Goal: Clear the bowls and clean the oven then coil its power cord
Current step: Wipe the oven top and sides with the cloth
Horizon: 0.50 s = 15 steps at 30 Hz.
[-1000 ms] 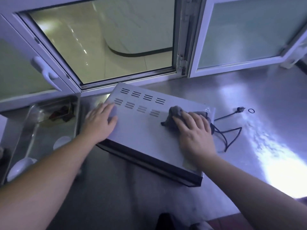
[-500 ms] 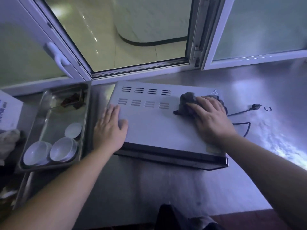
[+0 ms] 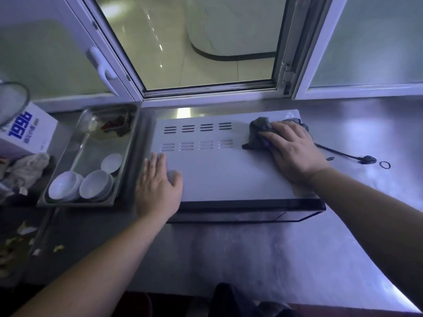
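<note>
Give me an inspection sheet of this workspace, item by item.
Surface: steel counter, bare in front of the oven.
Job's things: oven on the counter; grey cloth on its top; white bowls in the metal tray to its left.
Clutter: small black ring on the counter; box, crumpled rag and scraps at far left.
Grippers: left hand flat on the oven top; right hand presses the cloth.
Cables: power cord uncoiled, plug lying on the counter.
Surroundings: open window behind.

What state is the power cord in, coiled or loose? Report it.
Loose, not coiled: the power cord trails across the counter from behind the oven, its plug lying free.
</note>
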Motion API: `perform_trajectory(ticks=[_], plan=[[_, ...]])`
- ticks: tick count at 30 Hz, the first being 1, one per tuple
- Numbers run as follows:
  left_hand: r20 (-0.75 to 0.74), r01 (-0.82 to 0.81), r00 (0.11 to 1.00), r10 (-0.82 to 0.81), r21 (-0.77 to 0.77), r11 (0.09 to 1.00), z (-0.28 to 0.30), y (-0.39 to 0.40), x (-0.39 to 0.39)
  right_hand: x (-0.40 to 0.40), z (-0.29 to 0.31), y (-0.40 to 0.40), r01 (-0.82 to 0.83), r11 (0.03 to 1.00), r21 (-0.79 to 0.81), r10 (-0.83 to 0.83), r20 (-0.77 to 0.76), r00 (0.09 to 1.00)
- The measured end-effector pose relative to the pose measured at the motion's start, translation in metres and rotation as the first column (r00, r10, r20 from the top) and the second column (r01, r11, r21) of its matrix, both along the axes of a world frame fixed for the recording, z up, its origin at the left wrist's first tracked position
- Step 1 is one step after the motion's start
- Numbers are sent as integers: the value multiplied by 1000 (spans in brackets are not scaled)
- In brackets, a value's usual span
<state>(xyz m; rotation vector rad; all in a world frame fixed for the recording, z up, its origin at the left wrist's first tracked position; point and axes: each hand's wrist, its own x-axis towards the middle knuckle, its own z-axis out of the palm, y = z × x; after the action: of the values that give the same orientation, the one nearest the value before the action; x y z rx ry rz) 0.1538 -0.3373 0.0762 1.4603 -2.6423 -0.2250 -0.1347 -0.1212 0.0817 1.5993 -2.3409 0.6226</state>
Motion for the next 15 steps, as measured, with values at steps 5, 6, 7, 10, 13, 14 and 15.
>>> perform_trajectory(ticks=[5, 6, 7, 10, 13, 14, 15], plan=[[15, 20, 1000, -20, 23, 1000, 3, -2, 0, 2, 0, 1, 9, 1000, 24, -9, 9, 1000], [21, 25, 999, -25, 29, 999, 4, -3, 1, 3, 0, 2, 12, 1000, 28, -12, 10, 1000], [28, 32, 999, -33, 34, 999, 5, -4, 1, 4, 1, 1, 13, 999, 31, -14, 10, 1000], [31, 49, 998, -50, 52, 997, 6, -7, 2, 6, 4, -1, 31, 998, 54, -31, -6, 1000], [6, 59, 998, -59, 91, 994, 10, -9, 2, 14, 9, -3, 86, 987, 138, -79, -52, 995], [2, 64, 998, -64, 117, 991, 12, -10, 3, 20, 14, -3, 105, 982, 160, -97, -56, 994], [5, 71, 997, -72, 144, 987, 14, -10, 4, 25, 18, -5, 119, 979, 166, -114, -35, 993]])
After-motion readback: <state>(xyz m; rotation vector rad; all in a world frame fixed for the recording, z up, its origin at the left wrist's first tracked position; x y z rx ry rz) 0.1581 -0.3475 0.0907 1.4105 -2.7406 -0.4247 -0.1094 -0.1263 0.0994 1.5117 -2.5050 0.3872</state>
